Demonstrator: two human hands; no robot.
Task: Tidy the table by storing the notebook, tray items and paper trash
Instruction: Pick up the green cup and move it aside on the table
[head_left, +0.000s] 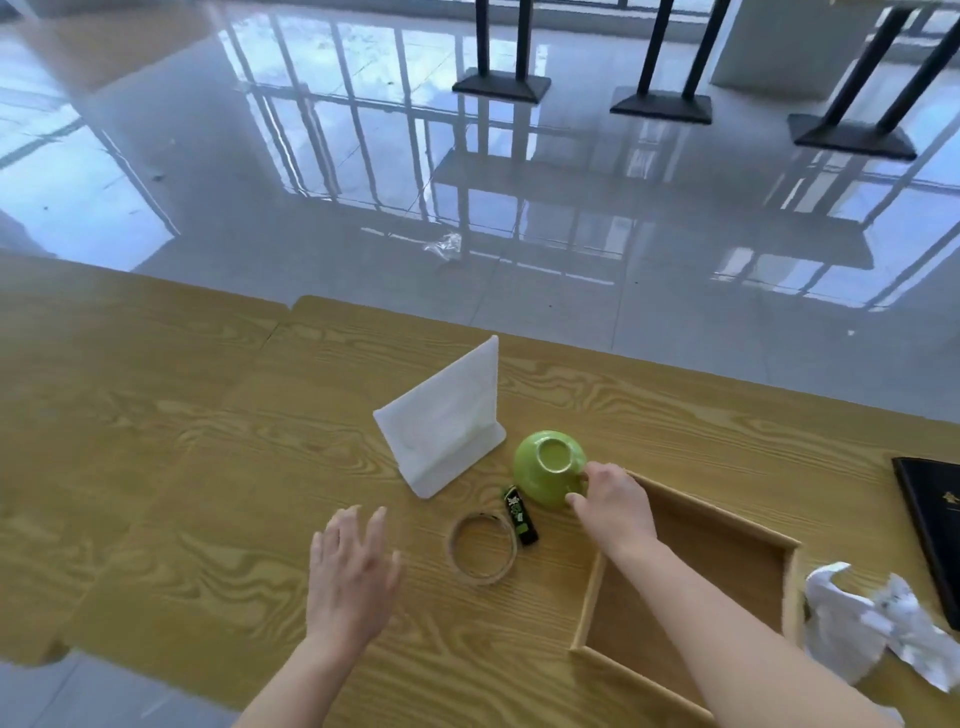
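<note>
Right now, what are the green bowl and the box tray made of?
The green bowl, upside down, looks like glazed ceramic: glossy, with a pale unglazed foot ring, though it could be plastic. The tray looks like light unpainted wood, with visible grain and matte walls.

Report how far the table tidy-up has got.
Done: little that shows; the wooden tray looks empty. In hand: the right hand touches the upside-down green ceramic bowl beside the tray, while the left hand hovers open. Left: the clear tape roll, black-and-green lighter, crumpled white paper and black notebook all lie unstored on the table.
</note>
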